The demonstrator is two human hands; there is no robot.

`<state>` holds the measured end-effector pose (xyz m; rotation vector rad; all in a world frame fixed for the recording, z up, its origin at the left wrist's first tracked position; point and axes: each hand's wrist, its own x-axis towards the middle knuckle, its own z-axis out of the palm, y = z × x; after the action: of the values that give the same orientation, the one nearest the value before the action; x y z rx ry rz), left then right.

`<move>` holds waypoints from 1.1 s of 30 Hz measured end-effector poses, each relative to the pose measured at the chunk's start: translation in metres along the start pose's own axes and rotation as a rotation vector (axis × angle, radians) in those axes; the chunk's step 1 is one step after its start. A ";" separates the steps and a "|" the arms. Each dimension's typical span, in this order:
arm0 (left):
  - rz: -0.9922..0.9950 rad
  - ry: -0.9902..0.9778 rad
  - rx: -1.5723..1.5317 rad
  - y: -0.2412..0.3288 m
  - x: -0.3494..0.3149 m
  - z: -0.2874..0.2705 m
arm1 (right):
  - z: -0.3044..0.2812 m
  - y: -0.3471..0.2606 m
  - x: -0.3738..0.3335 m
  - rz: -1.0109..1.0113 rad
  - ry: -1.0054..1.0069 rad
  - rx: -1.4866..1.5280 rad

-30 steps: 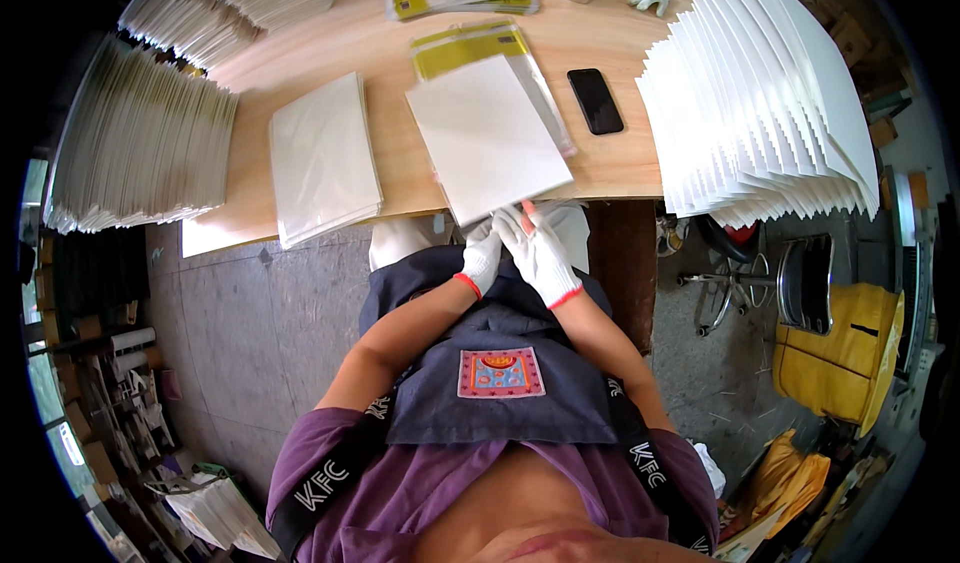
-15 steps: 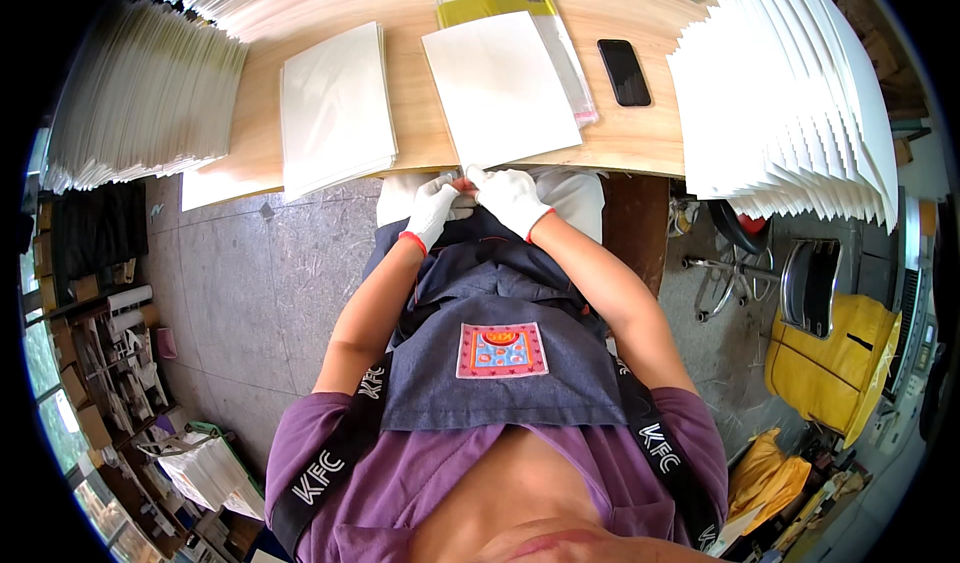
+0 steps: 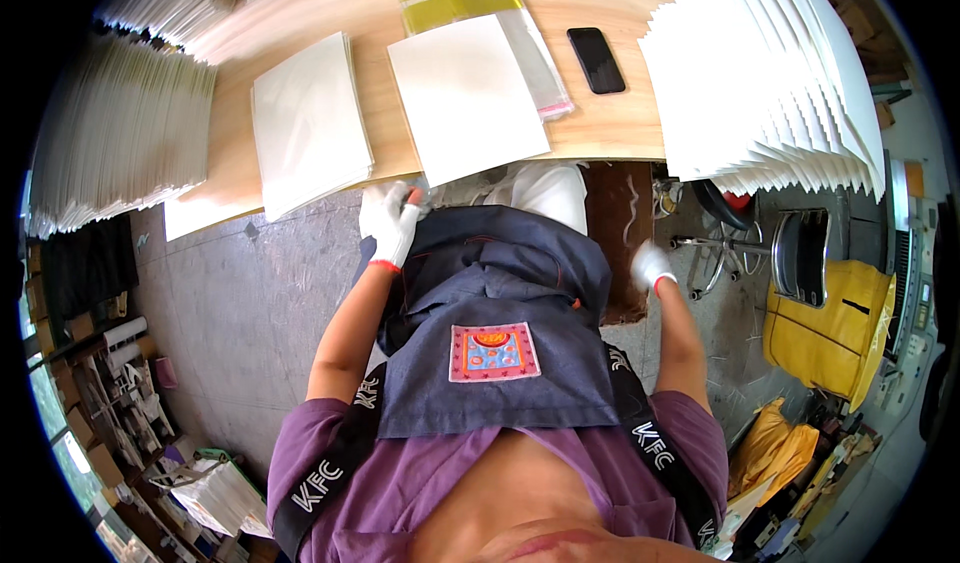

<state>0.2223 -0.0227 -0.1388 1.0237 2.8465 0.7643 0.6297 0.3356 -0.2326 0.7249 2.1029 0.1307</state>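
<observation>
My left hand, in a white glove with a red cuff, is just below the table's front edge, over my lap. Its fingers are closed near a small translucent bit that I cannot make out, and one bare fingertip shows. My right hand, gloved the same way, is out to the right beside a brown panel. Motion smears its fingers, so their pose is unclear. Ahead of my left hand, a white sheet or thin stack overlaps a clear plastic sleeve with a yellow-green band. A pile of white sheets lies left of it.
Tall stacks of sheets stand at the table's left end, and a fanned white stack at the right. A black phone lies between. On the floor at right are a chair and a yellow bag.
My hands, which were together at the table edge, have parted. The right hand has swung right and back toward me; the left has shifted slightly left. The whole view has also shifted a little.
</observation>
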 end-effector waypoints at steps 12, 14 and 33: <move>0.416 0.058 -0.146 0.021 0.021 -0.002 | -0.259 -0.117 -0.044 -0.507 1.018 0.522; 0.271 0.076 -0.120 0.021 0.015 -0.009 | -0.263 -0.122 -0.025 -0.557 0.954 0.550; -0.322 0.374 -0.943 -0.043 0.013 -0.118 | -0.319 -0.246 -0.042 -0.661 -0.095 1.825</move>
<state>0.1653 -0.0946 -0.0528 0.2900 2.2428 2.0879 0.2892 0.1637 -0.0946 0.8140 1.7523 -2.2938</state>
